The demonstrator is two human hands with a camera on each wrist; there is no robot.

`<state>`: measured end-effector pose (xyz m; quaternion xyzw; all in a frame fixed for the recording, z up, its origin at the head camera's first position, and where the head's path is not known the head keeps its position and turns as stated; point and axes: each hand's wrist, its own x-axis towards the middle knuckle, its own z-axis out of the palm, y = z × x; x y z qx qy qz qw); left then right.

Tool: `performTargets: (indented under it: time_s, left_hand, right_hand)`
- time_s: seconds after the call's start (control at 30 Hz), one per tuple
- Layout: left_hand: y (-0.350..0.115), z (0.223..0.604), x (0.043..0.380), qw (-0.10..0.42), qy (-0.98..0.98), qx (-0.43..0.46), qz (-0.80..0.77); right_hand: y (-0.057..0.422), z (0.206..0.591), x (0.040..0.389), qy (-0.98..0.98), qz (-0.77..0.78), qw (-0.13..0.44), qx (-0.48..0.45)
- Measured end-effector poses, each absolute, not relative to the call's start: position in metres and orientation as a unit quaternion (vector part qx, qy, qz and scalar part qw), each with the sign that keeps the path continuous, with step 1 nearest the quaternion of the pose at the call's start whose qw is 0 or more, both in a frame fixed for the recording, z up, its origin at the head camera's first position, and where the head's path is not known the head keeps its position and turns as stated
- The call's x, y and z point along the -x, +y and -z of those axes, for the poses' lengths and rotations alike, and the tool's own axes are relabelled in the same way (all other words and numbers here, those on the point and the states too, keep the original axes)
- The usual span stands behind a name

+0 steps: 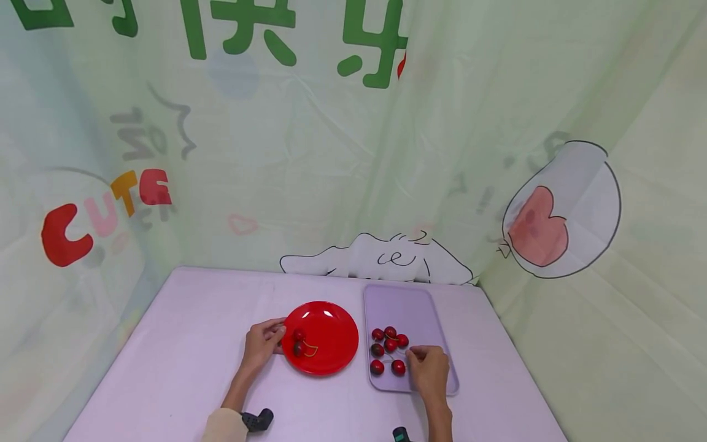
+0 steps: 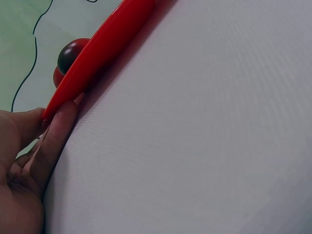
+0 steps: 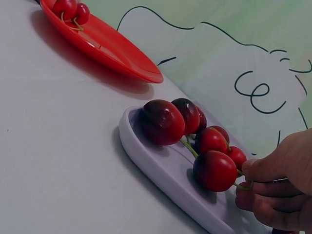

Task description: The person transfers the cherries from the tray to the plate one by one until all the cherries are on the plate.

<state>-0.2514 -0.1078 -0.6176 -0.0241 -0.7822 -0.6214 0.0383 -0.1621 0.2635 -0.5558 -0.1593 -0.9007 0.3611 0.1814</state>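
Note:
My left hand (image 1: pixel 262 344) pinches the left rim of a round red plate (image 1: pixel 331 341); in the left wrist view, thumb and fingers (image 2: pixel 57 122) lie on either side of the rim. Two cherries (image 1: pixel 299 348) with joined green stems rest on the plate's left part. Over a lilac tray (image 1: pixel 405 307), my right hand (image 1: pixel 431 368) holds a thin green stem (image 3: pixel 246 186) between thumb and fingertips. That stem runs to a dark red cherry (image 3: pixel 214 170) sitting in the tray. Several more cherries (image 1: pixel 390 345) lie clustered on the tray's left side.
The plate and tray stand side by side on a table with a pale cloth (image 1: pixel 182 344). A printed curtain (image 1: pixel 309 153) hangs behind the table and along both sides. Black camera mounts (image 1: pixel 258 420) sit on the wrists.

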Motion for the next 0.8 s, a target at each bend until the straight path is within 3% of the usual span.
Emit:
performTargets:
  time_s: [0.4, 0.8]
  left_hand:
    - [-0.1074, 0.6208, 0.255, 0.029, -0.783, 0.013, 0.621]
    - [-0.1074, 0.6175, 0.2511, 0.032, -0.779, 0.021, 0.626]
  right_hand:
    - [0.2649, 0.5543, 0.1607, -0.866, -0.431, 0.179, 0.177]
    - [0.2643, 0.5508, 0.1566, -0.777, -0.575, 0.137, 0.215]
